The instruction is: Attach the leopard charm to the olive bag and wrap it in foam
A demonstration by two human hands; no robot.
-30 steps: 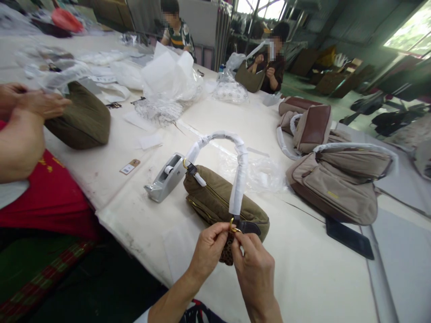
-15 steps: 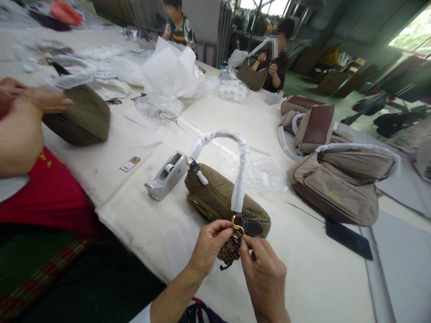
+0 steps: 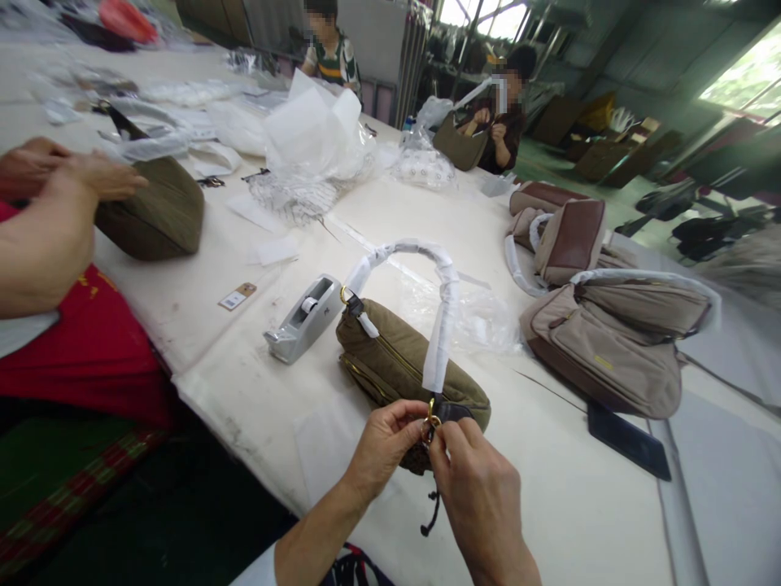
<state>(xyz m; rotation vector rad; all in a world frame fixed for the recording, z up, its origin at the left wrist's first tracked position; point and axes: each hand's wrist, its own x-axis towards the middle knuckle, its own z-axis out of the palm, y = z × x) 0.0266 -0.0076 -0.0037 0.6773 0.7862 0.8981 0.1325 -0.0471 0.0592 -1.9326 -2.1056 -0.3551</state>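
An olive-green handbag [image 3: 396,350] lies on the white table before me, its handle [image 3: 448,301] wrapped in white paper and arching upward. At the bag's near end, my left hand [image 3: 390,443] pinches a gold ring [image 3: 432,415] at the foot of the handle. My right hand [image 3: 476,480] is closed at the same ring, fingertips almost touching those of the left. A leopard-print charm [image 3: 416,460] hangs below the ring, mostly covered by my fingers, and a dark cord [image 3: 432,513] dangles from it. What exactly the right fingertips grip is hidden.
A grey tape dispenser [image 3: 302,321] stands left of the handbag, near a tag [image 3: 237,296]. Taupe bags [image 3: 604,350] and a dark phone [image 3: 628,439] lie to the right. Plastic wrapping [image 3: 311,146] is heaped behind. At left, a co-worker's hands [image 3: 91,175] work at another olive bag [image 3: 159,212].
My right hand has moved slightly left, over the charm, which is now more covered. The dark cord hangs lower. The co-worker's hands at left have shifted a little right.
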